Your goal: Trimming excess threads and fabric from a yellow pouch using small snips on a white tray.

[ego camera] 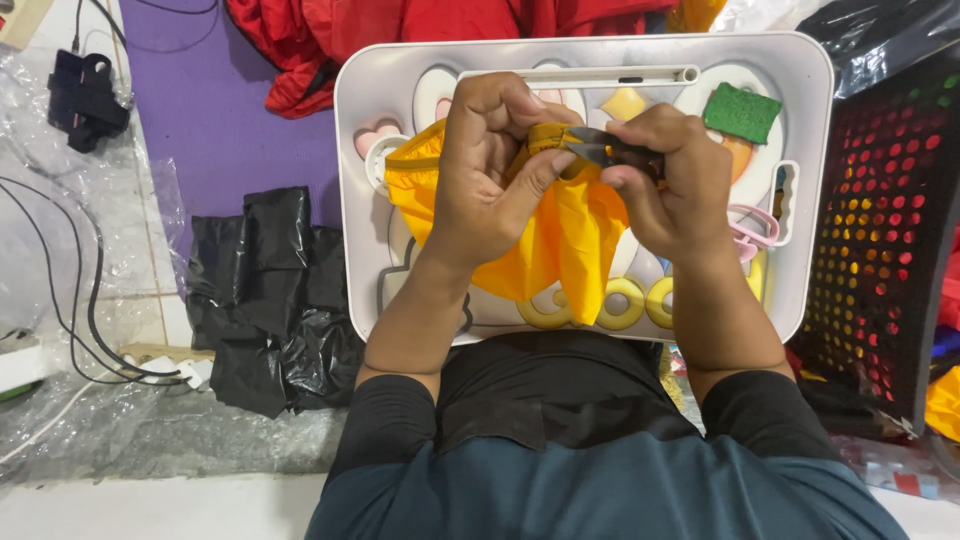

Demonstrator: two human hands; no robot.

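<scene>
Up close: trimming yellow fabric over a white lap tray.

Left hand (492, 165) pinched tight on a bunched fold of yellow cloth (565, 240); right hand (668, 180) clamped around small dark snips (598, 148), blades pointing toward nine o'clock and touching the gathered edge. Hands nearly together above the tray (800, 260), cloth hanging toward six o'clock. Looks thin, glossy and slippery, creased, with a stitched hem along the top. Likely risks, judging from this: blades biting into the fabric itself with the fold bunched so close, or nicking the left thumb beside the tips. Green scrub pad (741, 111) at one o'clock, black perforated basket (885, 230) at three.
</scene>
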